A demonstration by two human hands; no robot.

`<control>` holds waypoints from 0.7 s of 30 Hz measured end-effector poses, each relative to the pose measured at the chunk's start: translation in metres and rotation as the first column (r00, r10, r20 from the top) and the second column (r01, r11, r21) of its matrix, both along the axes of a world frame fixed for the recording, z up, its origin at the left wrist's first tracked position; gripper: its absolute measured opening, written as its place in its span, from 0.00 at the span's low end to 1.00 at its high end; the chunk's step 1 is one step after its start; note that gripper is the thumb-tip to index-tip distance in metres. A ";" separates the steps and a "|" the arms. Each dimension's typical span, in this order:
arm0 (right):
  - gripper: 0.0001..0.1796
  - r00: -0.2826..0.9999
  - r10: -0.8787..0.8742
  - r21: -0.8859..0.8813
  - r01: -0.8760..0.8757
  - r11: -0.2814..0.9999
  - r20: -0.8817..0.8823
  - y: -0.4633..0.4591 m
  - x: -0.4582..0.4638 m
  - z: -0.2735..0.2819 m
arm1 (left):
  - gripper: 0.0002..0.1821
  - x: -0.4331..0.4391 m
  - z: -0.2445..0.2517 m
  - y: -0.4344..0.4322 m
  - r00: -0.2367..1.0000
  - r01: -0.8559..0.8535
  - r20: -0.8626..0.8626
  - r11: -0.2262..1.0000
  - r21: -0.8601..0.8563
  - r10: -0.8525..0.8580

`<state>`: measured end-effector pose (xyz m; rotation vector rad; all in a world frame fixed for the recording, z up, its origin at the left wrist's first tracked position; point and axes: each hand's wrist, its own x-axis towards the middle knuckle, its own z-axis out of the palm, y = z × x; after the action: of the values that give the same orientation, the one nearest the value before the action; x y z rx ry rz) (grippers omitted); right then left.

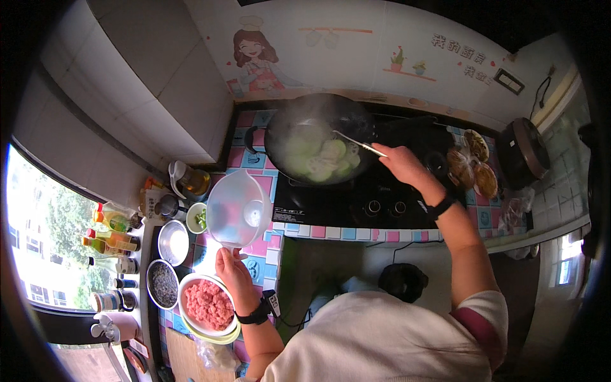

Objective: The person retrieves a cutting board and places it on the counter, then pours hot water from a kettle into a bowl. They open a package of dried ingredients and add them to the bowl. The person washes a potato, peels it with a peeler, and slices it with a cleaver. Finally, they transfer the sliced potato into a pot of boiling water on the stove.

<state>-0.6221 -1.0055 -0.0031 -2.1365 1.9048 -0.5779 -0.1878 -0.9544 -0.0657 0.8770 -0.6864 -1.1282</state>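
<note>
My left hand [234, 270] grips the handle of a translucent plastic ladle-like scoop [236, 210], whose bowl looks empty above the tiled counter. With my right hand [401, 162] I hold the light-coloured handle of a metal-shafted cooking utensil [353, 139]; steam hides its far end. It reaches into a large black wok [321, 107] on the stove. Pale green vegetable slices and lotus root slices [329, 160] lie in the wok under steam. Just below my left hand stands a white bowl of raw minced meat [209, 304].
A glass oil jug [195, 184], a small bowl with chopped greens [196, 218], a metal bowl [173, 242] and a bowl of dark food [163, 284] crowd the left counter. Bottles [114, 222] line the windowsill. Bagged food [463, 169] and a dark round appliance [522, 150] stand right.
</note>
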 end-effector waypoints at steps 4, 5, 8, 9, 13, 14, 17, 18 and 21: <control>0.21 0.981 -0.193 0.024 0.194 0.981 -0.032 0.014 -0.021 0.004 | 0.11 0.005 -0.008 0.000 0.999 0.004 0.045 1.000 -0.014 -0.003; 0.21 0.974 -0.217 0.052 0.220 0.974 -0.067 0.016 -0.023 0.003 | 0.12 0.006 -0.009 -0.001 0.998 0.021 0.059 0.999 -0.028 -0.019; 0.17 0.972 -0.198 0.070 0.208 0.976 -0.130 0.018 -0.022 -0.001 | 0.12 0.007 -0.009 -0.001 0.996 0.060 0.074 0.997 -0.054 -0.056; 0.16 0.976 -0.212 0.173 0.200 0.964 0.057 0.020 -0.021 0.000 | 0.11 0.006 -0.008 -0.001 0.997 0.042 0.061 0.998 -0.042 -0.039; 0.16 0.736 -0.473 0.618 0.094 0.781 0.485 0.027 -0.018 0.008 | 0.12 0.004 -0.004 -0.002 0.999 -0.021 0.032 1.000 0.002 0.021; 0.16 0.674 -0.513 0.657 0.054 0.752 0.531 0.027 -0.017 0.011 | 0.12 0.005 -0.004 -0.002 1.000 -0.008 0.025 1.000 -0.020 0.009; 0.17 0.521 -0.592 0.717 -0.056 0.695 0.614 0.026 -0.011 0.011 | 0.13 0.009 0.000 -0.006 0.993 0.025 0.114 0.998 -0.064 -0.018; 0.18 0.475 -0.636 0.742 -0.056 0.668 0.608 0.024 -0.009 0.009 | 0.13 0.010 0.001 -0.007 0.991 0.017 0.132 0.998 -0.068 -0.008; 0.19 0.408 -0.636 0.740 -0.177 0.649 0.655 0.021 -0.001 -0.004 | 0.13 0.009 0.009 -0.013 0.980 -0.003 0.199 0.998 -0.058 0.015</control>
<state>-0.6232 -0.9841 -0.0075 -0.6632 1.3800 -0.6534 -0.1785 -0.9676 -0.0567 0.9513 -0.8749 -1.0159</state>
